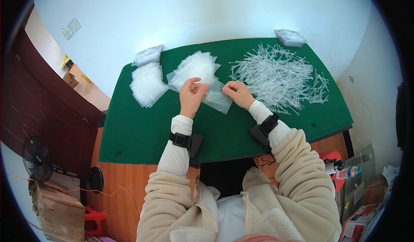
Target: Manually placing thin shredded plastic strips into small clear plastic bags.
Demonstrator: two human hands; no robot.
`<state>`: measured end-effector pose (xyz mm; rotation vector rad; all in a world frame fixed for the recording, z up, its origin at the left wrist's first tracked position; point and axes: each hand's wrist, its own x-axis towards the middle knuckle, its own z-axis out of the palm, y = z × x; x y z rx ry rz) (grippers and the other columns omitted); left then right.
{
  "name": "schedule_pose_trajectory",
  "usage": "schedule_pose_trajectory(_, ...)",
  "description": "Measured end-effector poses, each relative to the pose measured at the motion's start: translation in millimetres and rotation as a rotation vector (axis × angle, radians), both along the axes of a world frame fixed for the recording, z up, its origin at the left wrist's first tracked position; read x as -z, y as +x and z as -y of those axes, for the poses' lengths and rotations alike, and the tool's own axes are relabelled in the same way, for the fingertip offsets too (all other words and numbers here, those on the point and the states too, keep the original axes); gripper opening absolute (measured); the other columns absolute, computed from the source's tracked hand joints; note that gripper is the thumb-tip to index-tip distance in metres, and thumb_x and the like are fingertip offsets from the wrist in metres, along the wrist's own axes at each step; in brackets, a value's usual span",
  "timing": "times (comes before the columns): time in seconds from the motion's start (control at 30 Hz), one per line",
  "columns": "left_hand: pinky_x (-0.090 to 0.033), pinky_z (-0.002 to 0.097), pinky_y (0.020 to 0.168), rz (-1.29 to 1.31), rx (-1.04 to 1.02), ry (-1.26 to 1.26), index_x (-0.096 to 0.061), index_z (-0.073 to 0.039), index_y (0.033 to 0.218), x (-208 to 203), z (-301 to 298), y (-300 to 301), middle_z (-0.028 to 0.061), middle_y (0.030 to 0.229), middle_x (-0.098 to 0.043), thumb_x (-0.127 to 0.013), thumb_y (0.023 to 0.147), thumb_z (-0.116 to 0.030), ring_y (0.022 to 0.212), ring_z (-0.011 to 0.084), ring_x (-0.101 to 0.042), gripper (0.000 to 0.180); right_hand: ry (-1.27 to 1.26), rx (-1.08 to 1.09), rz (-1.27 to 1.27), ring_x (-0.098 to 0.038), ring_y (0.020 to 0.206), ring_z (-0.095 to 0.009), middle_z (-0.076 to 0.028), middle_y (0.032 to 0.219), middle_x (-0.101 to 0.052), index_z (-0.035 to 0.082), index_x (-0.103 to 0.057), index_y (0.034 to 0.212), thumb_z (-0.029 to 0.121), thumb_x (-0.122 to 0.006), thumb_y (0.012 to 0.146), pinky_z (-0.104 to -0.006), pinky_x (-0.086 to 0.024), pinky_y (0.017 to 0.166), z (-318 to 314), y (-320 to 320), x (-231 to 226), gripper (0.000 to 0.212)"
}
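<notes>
A clear plastic bag with several thin sticks visible in or under its film lies slanted between my hands. My left hand is closed at the bag's left edge, thumb and fingers together. My right hand pinches its upper right edge. Just beyond my left hand is a fanned stack of clear flat bags. To the right of my right hand spreads a big heap of thin clear plastic sticks with small looped ends.
Another fanned stack of bags lies at the left of the green-covered table. Wrapped packs stand at the back left and back right against the wall. A fan stands at far left; a bottle is at lower right.
</notes>
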<state>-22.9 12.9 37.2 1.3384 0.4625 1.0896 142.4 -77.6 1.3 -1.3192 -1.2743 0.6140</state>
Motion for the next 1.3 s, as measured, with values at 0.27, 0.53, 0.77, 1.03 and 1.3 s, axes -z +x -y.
schedule_pose_trajectory(0.27,-0.033,0.0169,0.053,-0.288,0.248,0.019,-0.058,-0.005,0.081,7,-12,-5,-0.0026,0.069,-0.054,-0.059,0.083,-0.017,0.058,0.0038,-0.044,0.013,0.146,0.284,0.053,-0.036,0.053,-0.008,0.001,0.055,-0.042,0.001,-0.050,0.067,0.022,-0.056,0.083,-0.0257,-0.031,0.049,0,12,-11,0.027)
schedule_pose_trajectory(0.53,-0.033,0.0190,0.054,-0.111,0.382,-0.238,-0.055,-0.007,0.079,13,-15,-3,-0.0016,0.068,-0.052,-0.055,0.085,-0.018,0.059,0.0067,-0.046,0.012,0.219,0.369,0.044,-0.037,0.056,-0.010,-0.001,0.058,-0.039,0.002,-0.048,0.069,0.022,-0.053,0.086,-0.0263,-0.032,0.051,-2,17,-2,0.027)
schedule_pose_trajectory(0.77,-0.045,0.0241,0.064,0.079,0.337,-0.462,-0.054,-0.007,0.086,7,-13,-7,0.0046,0.079,-0.059,-0.049,0.087,-0.015,0.071,0.0126,-0.056,0.009,0.436,0.340,0.158,-0.046,0.062,-0.015,-0.003,0.067,-0.048,0.002,-0.051,0.087,0.019,-0.059,0.080,-0.0264,-0.039,0.061,1,6,-8,0.020)
schedule_pose_trajectory(1.03,-0.049,0.0278,0.063,0.087,0.501,-0.484,-0.052,-0.005,0.089,8,-8,-5,0.0098,0.083,-0.063,-0.048,0.087,-0.016,0.073,0.0172,-0.062,0.012,0.377,0.123,0.371,-0.058,0.077,-0.016,-0.006,0.081,-0.061,0.003,-0.051,0.106,0.012,-0.066,0.071,-0.0270,-0.044,0.074,7,-18,-18,0.039)
schedule_pose_trajectory(1.3,-0.043,0.0228,0.057,0.234,0.321,-0.184,-0.056,-0.005,0.085,28,-44,-21,0.0054,0.078,-0.061,-0.049,0.088,-0.022,0.064,0.0121,-0.056,0.018,-0.006,-0.153,-0.169,-0.056,0.063,-0.007,-0.003,0.075,-0.061,0.000,-0.051,0.106,0.006,-0.063,0.075,-0.0205,-0.044,0.059,3,-8,-13,0.033)
